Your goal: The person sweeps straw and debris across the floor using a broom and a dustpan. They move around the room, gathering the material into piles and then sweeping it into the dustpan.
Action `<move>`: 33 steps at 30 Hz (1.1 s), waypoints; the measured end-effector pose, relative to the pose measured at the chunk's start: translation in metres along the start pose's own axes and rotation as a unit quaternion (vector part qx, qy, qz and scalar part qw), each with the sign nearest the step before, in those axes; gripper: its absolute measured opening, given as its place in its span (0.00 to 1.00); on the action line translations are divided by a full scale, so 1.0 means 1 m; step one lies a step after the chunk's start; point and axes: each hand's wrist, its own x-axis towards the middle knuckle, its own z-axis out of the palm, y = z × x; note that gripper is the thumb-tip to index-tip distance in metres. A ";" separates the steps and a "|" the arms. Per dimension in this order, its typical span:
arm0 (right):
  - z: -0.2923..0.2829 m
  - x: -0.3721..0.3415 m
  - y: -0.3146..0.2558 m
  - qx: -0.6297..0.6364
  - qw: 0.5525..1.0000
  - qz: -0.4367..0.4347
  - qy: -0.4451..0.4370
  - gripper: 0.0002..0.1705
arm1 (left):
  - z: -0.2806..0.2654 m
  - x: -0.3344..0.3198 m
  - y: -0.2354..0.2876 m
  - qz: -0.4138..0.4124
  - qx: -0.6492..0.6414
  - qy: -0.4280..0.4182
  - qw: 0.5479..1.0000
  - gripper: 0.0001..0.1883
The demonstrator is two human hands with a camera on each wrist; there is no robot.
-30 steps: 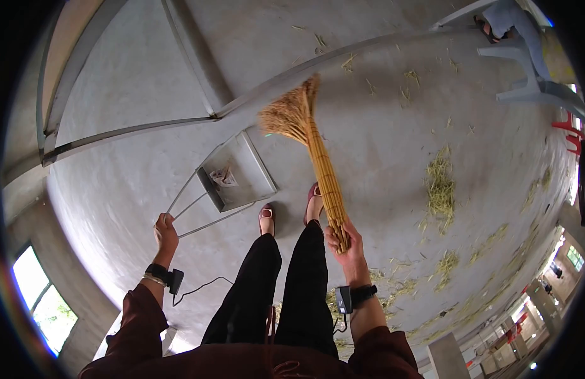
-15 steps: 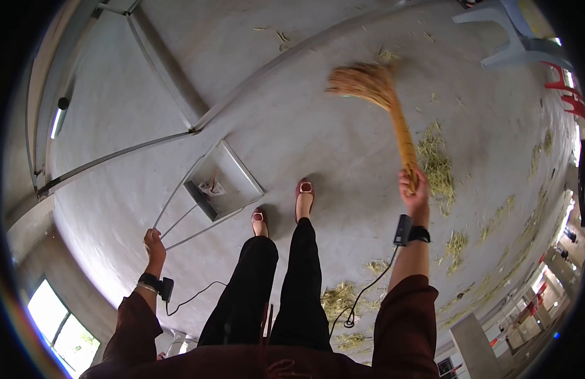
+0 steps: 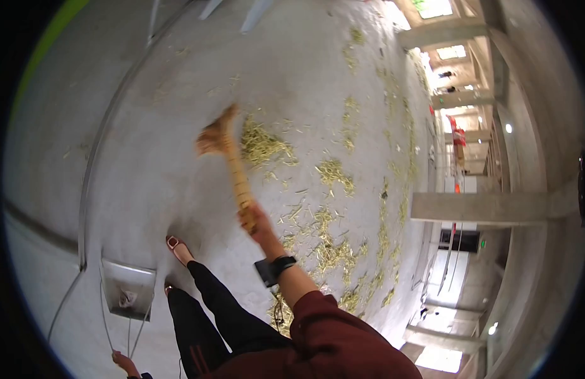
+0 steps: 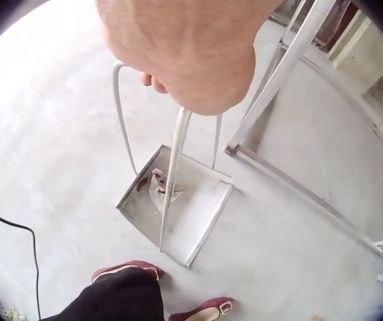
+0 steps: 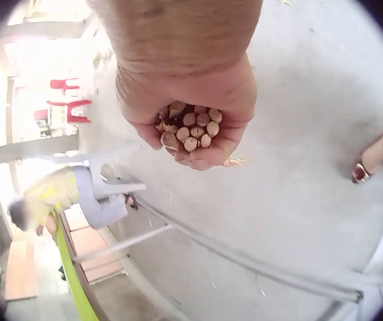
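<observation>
The broom [image 3: 237, 175] near the straw [image 3: 265, 146] looks light and stiff with bendy bristles [image 3: 210, 140], so its end [image 5: 196, 132], where the right hand [image 3: 257, 223] curls its fingers tight, makes a good hold, while the left hand [image 4: 185, 57] grips the handle [image 4: 177, 147] of the dustpan [image 4: 201, 200].

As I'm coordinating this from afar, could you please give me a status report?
Right hand gripping broom, left hand holding dustpan by its handle. Straw pile beside broom head. Nothing seen between them.
</observation>
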 end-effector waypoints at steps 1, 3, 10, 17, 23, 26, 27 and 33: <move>0.010 -0.009 0.018 0.002 0.998 0.038 -0.041 0.21 | -0.004 0.001 -0.002 -0.008 -0.010 -0.031 0.999 0.07; 0.053 -0.033 0.046 -0.017 0.994 0.070 -0.078 0.20 | -0.003 -0.002 0.006 -0.031 -0.043 -0.075 0.996 0.07; 0.110 -0.018 0.113 -0.065 0.979 0.147 -0.124 0.26 | -0.002 0.000 0.007 -0.002 -0.065 -0.146 0.987 0.07; -0.008 0.022 0.012 -0.011 0.991 0.093 0.097 0.14 | -0.003 0.006 0.039 -0.002 -0.055 -0.189 0.980 0.08; -0.093 -0.080 -0.040 -0.079 0.968 -0.119 0.208 0.17 | -0.004 0.011 0.073 0.004 -0.070 -0.218 0.973 0.11; -0.143 -0.165 -0.017 0.006 0.980 -0.132 0.152 0.26 | -0.005 0.014 0.085 0.013 -0.082 -0.236 0.968 0.12; -0.154 -0.200 -0.006 -0.001 0.982 -0.111 0.156 0.26 | -0.004 0.015 0.089 0.017 -0.087 -0.242 0.966 0.13; -0.199 -0.371 0.126 -0.216 0.934 -0.041 0.281 0.31 | 0.008 0.020 0.109 0.023 -0.097 -0.280 0.955 0.08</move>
